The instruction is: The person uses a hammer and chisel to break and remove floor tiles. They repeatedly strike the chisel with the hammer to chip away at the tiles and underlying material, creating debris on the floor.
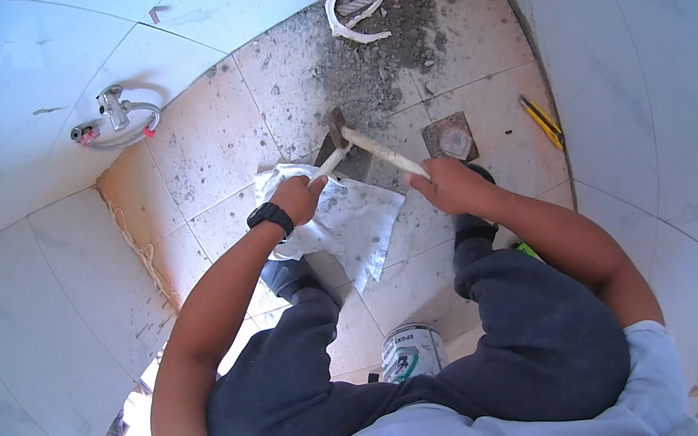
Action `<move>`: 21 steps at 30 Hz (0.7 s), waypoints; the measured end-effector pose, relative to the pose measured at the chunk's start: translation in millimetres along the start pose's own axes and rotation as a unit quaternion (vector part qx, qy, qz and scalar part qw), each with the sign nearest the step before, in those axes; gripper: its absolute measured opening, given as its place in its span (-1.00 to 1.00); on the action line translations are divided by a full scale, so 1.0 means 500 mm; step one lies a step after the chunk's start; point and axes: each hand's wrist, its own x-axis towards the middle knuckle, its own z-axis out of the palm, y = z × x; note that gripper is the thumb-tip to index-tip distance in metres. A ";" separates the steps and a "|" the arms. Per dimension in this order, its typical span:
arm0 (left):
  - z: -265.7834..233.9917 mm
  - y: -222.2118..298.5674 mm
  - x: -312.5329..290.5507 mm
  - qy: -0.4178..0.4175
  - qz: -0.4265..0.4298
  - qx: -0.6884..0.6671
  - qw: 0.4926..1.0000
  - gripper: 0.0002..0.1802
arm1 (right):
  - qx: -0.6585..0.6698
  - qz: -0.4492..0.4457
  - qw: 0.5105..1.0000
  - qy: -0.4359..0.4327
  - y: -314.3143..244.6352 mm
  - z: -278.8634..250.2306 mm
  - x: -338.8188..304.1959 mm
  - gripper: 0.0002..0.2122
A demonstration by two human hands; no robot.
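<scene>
My right hand is closed around the pale handle of a hammer, whose rusty head lies at the far end of the handle. Crossing beneath the head is a trowel with a light handle and a dark blade, partly covered by the hammer. My left hand, with a black watch at the wrist, grips the trowel's handle. Whether the hammer head touches the trowel, I cannot tell. Under the left hand, a crumpled, dirty white sheet is spread over the floor tiles.
Grey rubble and broken white ring pieces lie near the far wall. A square floor drain and a yellow utility knife are to the right. Between my legs stands a can. A valve with hose juts from the left wall.
</scene>
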 end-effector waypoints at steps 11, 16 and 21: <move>-0.006 -0.005 -0.016 -0.027 0.013 -0.018 0.999 -0.22 | 0.007 0.003 1.000 -0.004 0.015 -0.002 -0.005 -0.49; -0.019 -0.001 -0.048 -0.031 -0.039 -0.075 0.996 -0.21 | 0.058 0.035 0.997 0.032 0.007 -0.033 -0.011 -0.47; 0.019 0.015 -0.049 0.019 -0.029 -0.048 0.998 -0.22 | 0.066 0.028 0.997 0.037 -0.016 -0.058 -0.006 -0.48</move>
